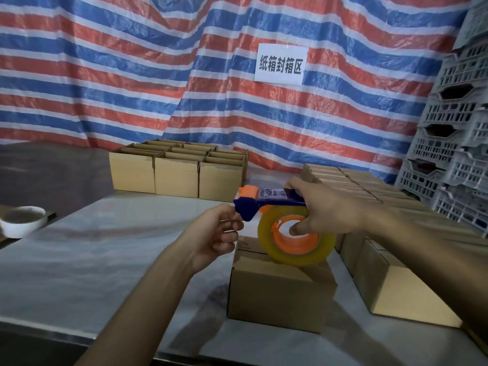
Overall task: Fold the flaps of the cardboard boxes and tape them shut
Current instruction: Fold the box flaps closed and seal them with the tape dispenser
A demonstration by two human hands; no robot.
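A small cardboard box (280, 289) sits on the table in front of me with its top flaps folded flat. Above it my right hand (327, 210) grips a blue and orange tape dispenser (266, 202) loaded with a clear tape roll (298, 249); one finger pokes into the roll's orange core. My left hand (219, 233) is at the dispenser's blue front end with curled fingers, apparently pinching the tape end there; the tape itself is too thin to make out.
Several open-topped boxes (177, 173) stand grouped at the back of the pale table (92, 254). More closed boxes (390, 262) are packed along the right. A white tape roll (22, 220) lies far left. Grey plastic crates (456, 143) are stacked at the right wall.
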